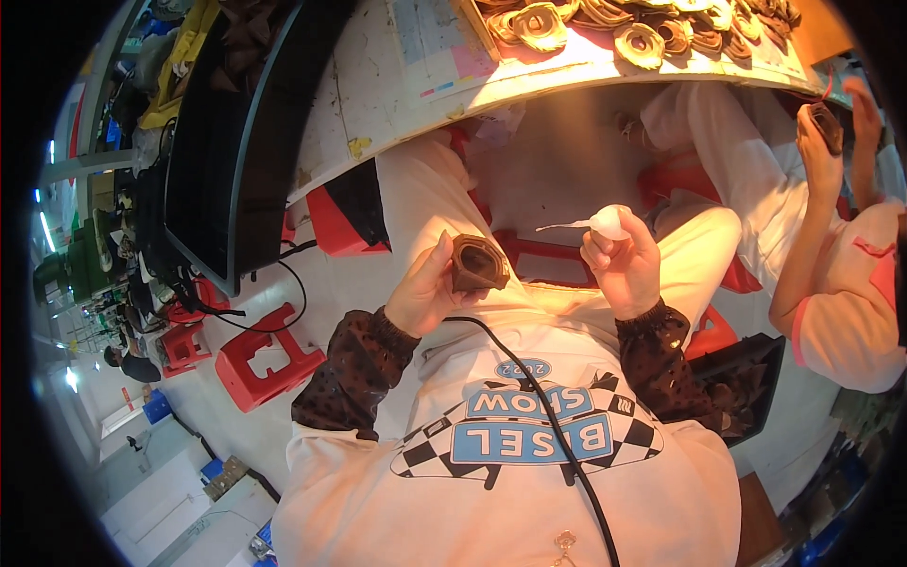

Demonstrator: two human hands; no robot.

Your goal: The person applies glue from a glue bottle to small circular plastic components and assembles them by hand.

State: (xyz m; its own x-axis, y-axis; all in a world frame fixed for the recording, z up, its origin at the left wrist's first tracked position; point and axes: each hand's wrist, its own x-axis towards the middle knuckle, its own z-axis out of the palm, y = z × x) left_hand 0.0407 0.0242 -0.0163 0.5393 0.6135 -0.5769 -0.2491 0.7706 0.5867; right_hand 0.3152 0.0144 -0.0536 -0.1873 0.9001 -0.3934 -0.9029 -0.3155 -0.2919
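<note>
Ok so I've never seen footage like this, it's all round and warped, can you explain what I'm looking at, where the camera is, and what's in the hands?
There is no machine here: this is one picture from a wide fisheye camera worn on a person's head, looking down at their own lap, which is why straight edges bend. The two forearms rising from the bottom are the wearer's. The left hand holds a small dark brown leather-like piece, folded into a cup shape. The right hand grips a small white squeeze bottle whose thin nozzle points toward that piece. A black cable runs down the white shirt. Above is a worn worktable with a tray of similar tan and brown pieces. At the right sits a co-worker, handling a dark piece too. Red plastic stools stand on the floor.
</note>
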